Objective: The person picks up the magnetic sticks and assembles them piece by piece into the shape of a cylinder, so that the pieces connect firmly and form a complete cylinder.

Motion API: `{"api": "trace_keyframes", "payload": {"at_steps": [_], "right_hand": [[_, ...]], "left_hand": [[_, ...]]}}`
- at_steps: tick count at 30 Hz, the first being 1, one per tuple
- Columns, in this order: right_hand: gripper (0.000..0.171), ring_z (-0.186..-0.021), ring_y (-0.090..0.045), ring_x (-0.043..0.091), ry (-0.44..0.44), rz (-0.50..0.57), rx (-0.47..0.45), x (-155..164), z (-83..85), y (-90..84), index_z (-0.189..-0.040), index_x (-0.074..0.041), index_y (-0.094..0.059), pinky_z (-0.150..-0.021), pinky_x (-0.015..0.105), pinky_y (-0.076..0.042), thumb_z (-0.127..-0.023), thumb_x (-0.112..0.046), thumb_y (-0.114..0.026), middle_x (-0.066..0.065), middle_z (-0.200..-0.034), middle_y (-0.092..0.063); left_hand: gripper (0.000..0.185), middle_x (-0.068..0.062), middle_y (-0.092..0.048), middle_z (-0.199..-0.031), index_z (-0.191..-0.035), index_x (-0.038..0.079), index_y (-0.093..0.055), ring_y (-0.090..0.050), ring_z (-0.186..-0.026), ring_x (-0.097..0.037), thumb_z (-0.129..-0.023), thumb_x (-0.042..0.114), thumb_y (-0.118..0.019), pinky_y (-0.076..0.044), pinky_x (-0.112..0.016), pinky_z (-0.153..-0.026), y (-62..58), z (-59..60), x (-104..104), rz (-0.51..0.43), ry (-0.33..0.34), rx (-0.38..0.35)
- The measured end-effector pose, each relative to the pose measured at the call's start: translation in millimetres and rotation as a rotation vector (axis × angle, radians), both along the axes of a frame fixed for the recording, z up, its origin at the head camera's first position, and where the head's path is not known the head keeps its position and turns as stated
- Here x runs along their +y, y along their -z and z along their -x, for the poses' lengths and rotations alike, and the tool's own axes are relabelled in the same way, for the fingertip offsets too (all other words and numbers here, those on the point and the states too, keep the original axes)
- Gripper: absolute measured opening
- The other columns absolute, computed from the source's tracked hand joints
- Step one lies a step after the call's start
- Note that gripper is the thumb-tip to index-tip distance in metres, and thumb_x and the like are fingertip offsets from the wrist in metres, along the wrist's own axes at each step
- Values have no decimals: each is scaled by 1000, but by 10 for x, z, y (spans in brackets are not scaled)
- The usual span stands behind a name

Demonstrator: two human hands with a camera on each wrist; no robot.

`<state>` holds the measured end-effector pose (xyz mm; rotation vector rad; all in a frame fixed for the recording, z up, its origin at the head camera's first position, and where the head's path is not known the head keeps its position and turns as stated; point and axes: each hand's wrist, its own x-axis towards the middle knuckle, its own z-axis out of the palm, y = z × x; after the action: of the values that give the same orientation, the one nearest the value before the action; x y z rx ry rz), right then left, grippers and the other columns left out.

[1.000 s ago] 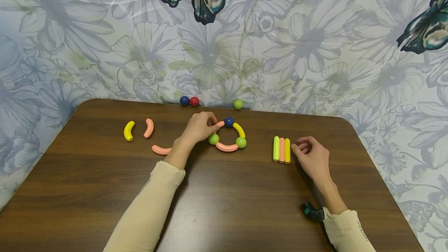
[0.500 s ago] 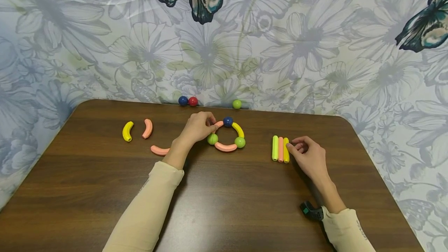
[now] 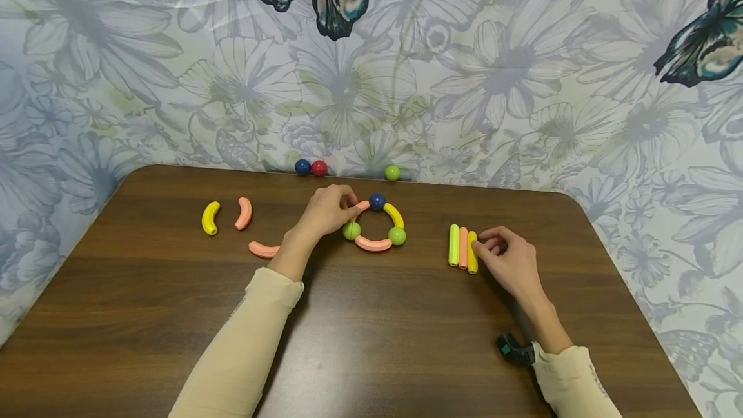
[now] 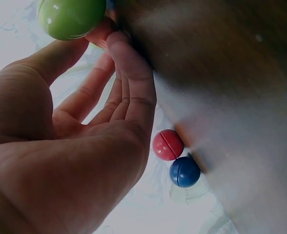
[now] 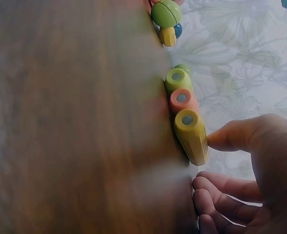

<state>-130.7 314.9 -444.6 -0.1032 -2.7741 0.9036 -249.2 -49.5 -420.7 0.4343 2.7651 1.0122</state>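
On the wooden table lies a ring of balls and curved sticks, with a blue ball (image 3: 377, 202) at its top. My left hand (image 3: 328, 209) pinches the pink curved stick (image 3: 364, 206) on the ring's left side; a green ball (image 4: 71, 18) sits by the thumb. To the right, a green straight stick (image 3: 453, 245), a pink straight stick (image 3: 463, 248) and a yellow straight stick (image 5: 192, 139) lie side by side. My right hand (image 3: 508, 258) is at the yellow stick, thumb touching it and the other fingers curled low beside it. Metal discs show in the sticks' near ends.
A blue ball (image 3: 302, 167), a red ball (image 3: 318, 168) and a green ball (image 3: 392, 173) sit along the back edge by the patterned wall. At left lie a yellow curved stick (image 3: 210, 218), a pink curved stick (image 3: 244, 213) and another pink one (image 3: 264, 249) partly behind the left wrist.
My right hand has moved left onto the yellow straight stick, which has slid slightly toward the near edge, out of line with the other two. The left hand stays at the ring.
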Motion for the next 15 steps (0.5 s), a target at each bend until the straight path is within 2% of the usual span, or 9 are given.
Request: {"api": "trace_keyframes", "payload": {"at_steps": [6, 15], "right_hand": [[27, -74, -60, 16, -10, -15, -16, -15, 5, -22, -105, -6, -74, -65, 21, -47, -94, -31, -78, 5, -83, -70], [22, -74, -63, 18, -2, -77, -68, -48, -13, -83, -100, -2, -73, -68, 28, -49, -92, -22, -79, 7, -82, -71]], "left_hand": [[14, -4, -64, -78, -101, 10, -72, -57, -79, -22, -97, 23, -77, -42, -31, -68, 1, 8, 1, -9, 0, -1], [14, -4, -65, -79, -101, 10, -72, -58, -79, -22, -97, 22, -77, -43, -31, -69, 5, -4, -2, -12, 6, -10]]}}
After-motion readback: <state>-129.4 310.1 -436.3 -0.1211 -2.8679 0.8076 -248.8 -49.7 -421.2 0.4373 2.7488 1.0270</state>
